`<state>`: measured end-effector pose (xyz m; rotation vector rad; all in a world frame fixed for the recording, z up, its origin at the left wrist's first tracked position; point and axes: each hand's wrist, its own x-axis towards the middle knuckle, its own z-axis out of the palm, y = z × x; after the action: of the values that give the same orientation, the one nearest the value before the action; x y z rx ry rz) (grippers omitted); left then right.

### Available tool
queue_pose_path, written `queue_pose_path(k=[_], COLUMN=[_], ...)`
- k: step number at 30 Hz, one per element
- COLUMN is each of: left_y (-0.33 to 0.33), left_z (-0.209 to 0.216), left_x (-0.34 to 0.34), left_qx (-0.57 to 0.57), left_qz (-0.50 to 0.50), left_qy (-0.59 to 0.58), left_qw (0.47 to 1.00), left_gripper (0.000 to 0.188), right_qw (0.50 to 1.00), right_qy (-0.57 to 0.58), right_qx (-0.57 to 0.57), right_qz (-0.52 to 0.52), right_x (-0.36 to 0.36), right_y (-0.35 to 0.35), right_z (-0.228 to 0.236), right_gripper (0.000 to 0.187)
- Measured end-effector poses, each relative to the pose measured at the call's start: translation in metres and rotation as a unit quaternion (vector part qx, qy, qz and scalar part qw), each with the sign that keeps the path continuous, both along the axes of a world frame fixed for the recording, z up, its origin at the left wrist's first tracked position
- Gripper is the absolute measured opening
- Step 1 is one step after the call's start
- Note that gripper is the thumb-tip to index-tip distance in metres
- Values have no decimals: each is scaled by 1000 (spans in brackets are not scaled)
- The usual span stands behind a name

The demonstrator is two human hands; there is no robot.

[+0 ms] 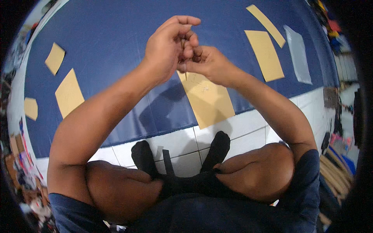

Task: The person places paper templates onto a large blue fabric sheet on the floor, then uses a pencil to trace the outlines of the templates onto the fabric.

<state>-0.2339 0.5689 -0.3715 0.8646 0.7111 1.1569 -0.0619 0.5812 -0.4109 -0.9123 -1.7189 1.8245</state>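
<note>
Both of my hands meet above the blue sheet, fingers close together. In my left hand (169, 46) the fingers curl round the upper part of a slim, pointed thing (186, 74), while the index finger reaches out to the right. My right hand (208, 64) pinches that same thing lower down, and its narrow tip sticks out below the thumb. Fingers hide most of it, so its kind does not show. Beneath the hands lies a tan cardboard pattern piece (211, 103) with faint marks and small whitish bits on it; its lower end overhangs the sheet's near edge.
The blue sheet (112, 39) covers the white tiled floor (176, 138). Tan pieces lie left (70, 93) and right (265, 54), beside a clear plastic strip (298, 54). A black strip (168, 161) lies between my feet. Clutter lines both sides, including stacked boards (336, 174).
</note>
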Motion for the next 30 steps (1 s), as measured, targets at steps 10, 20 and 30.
queue_pose_path(k=[10,20,30], left_y=[3,-42,-136], left_z=[-45,-49,-168], left_x=[-124,-260,-208], left_qx=[-75,-79,1], left_qz=[138,-55,-85], left_qy=[430,763,799], left_qw=[889,640,596], left_gripper=[38,40,76], right_qw=[988,929,816], right_qy=[-106,-201,-519], right_qx=[41,245,246], right_qz=[-106,-188,61], right_x=[36,86,177], right_y=[61,110,41], right_z=[-72,-77,-62], right_gripper=[31,44,33])
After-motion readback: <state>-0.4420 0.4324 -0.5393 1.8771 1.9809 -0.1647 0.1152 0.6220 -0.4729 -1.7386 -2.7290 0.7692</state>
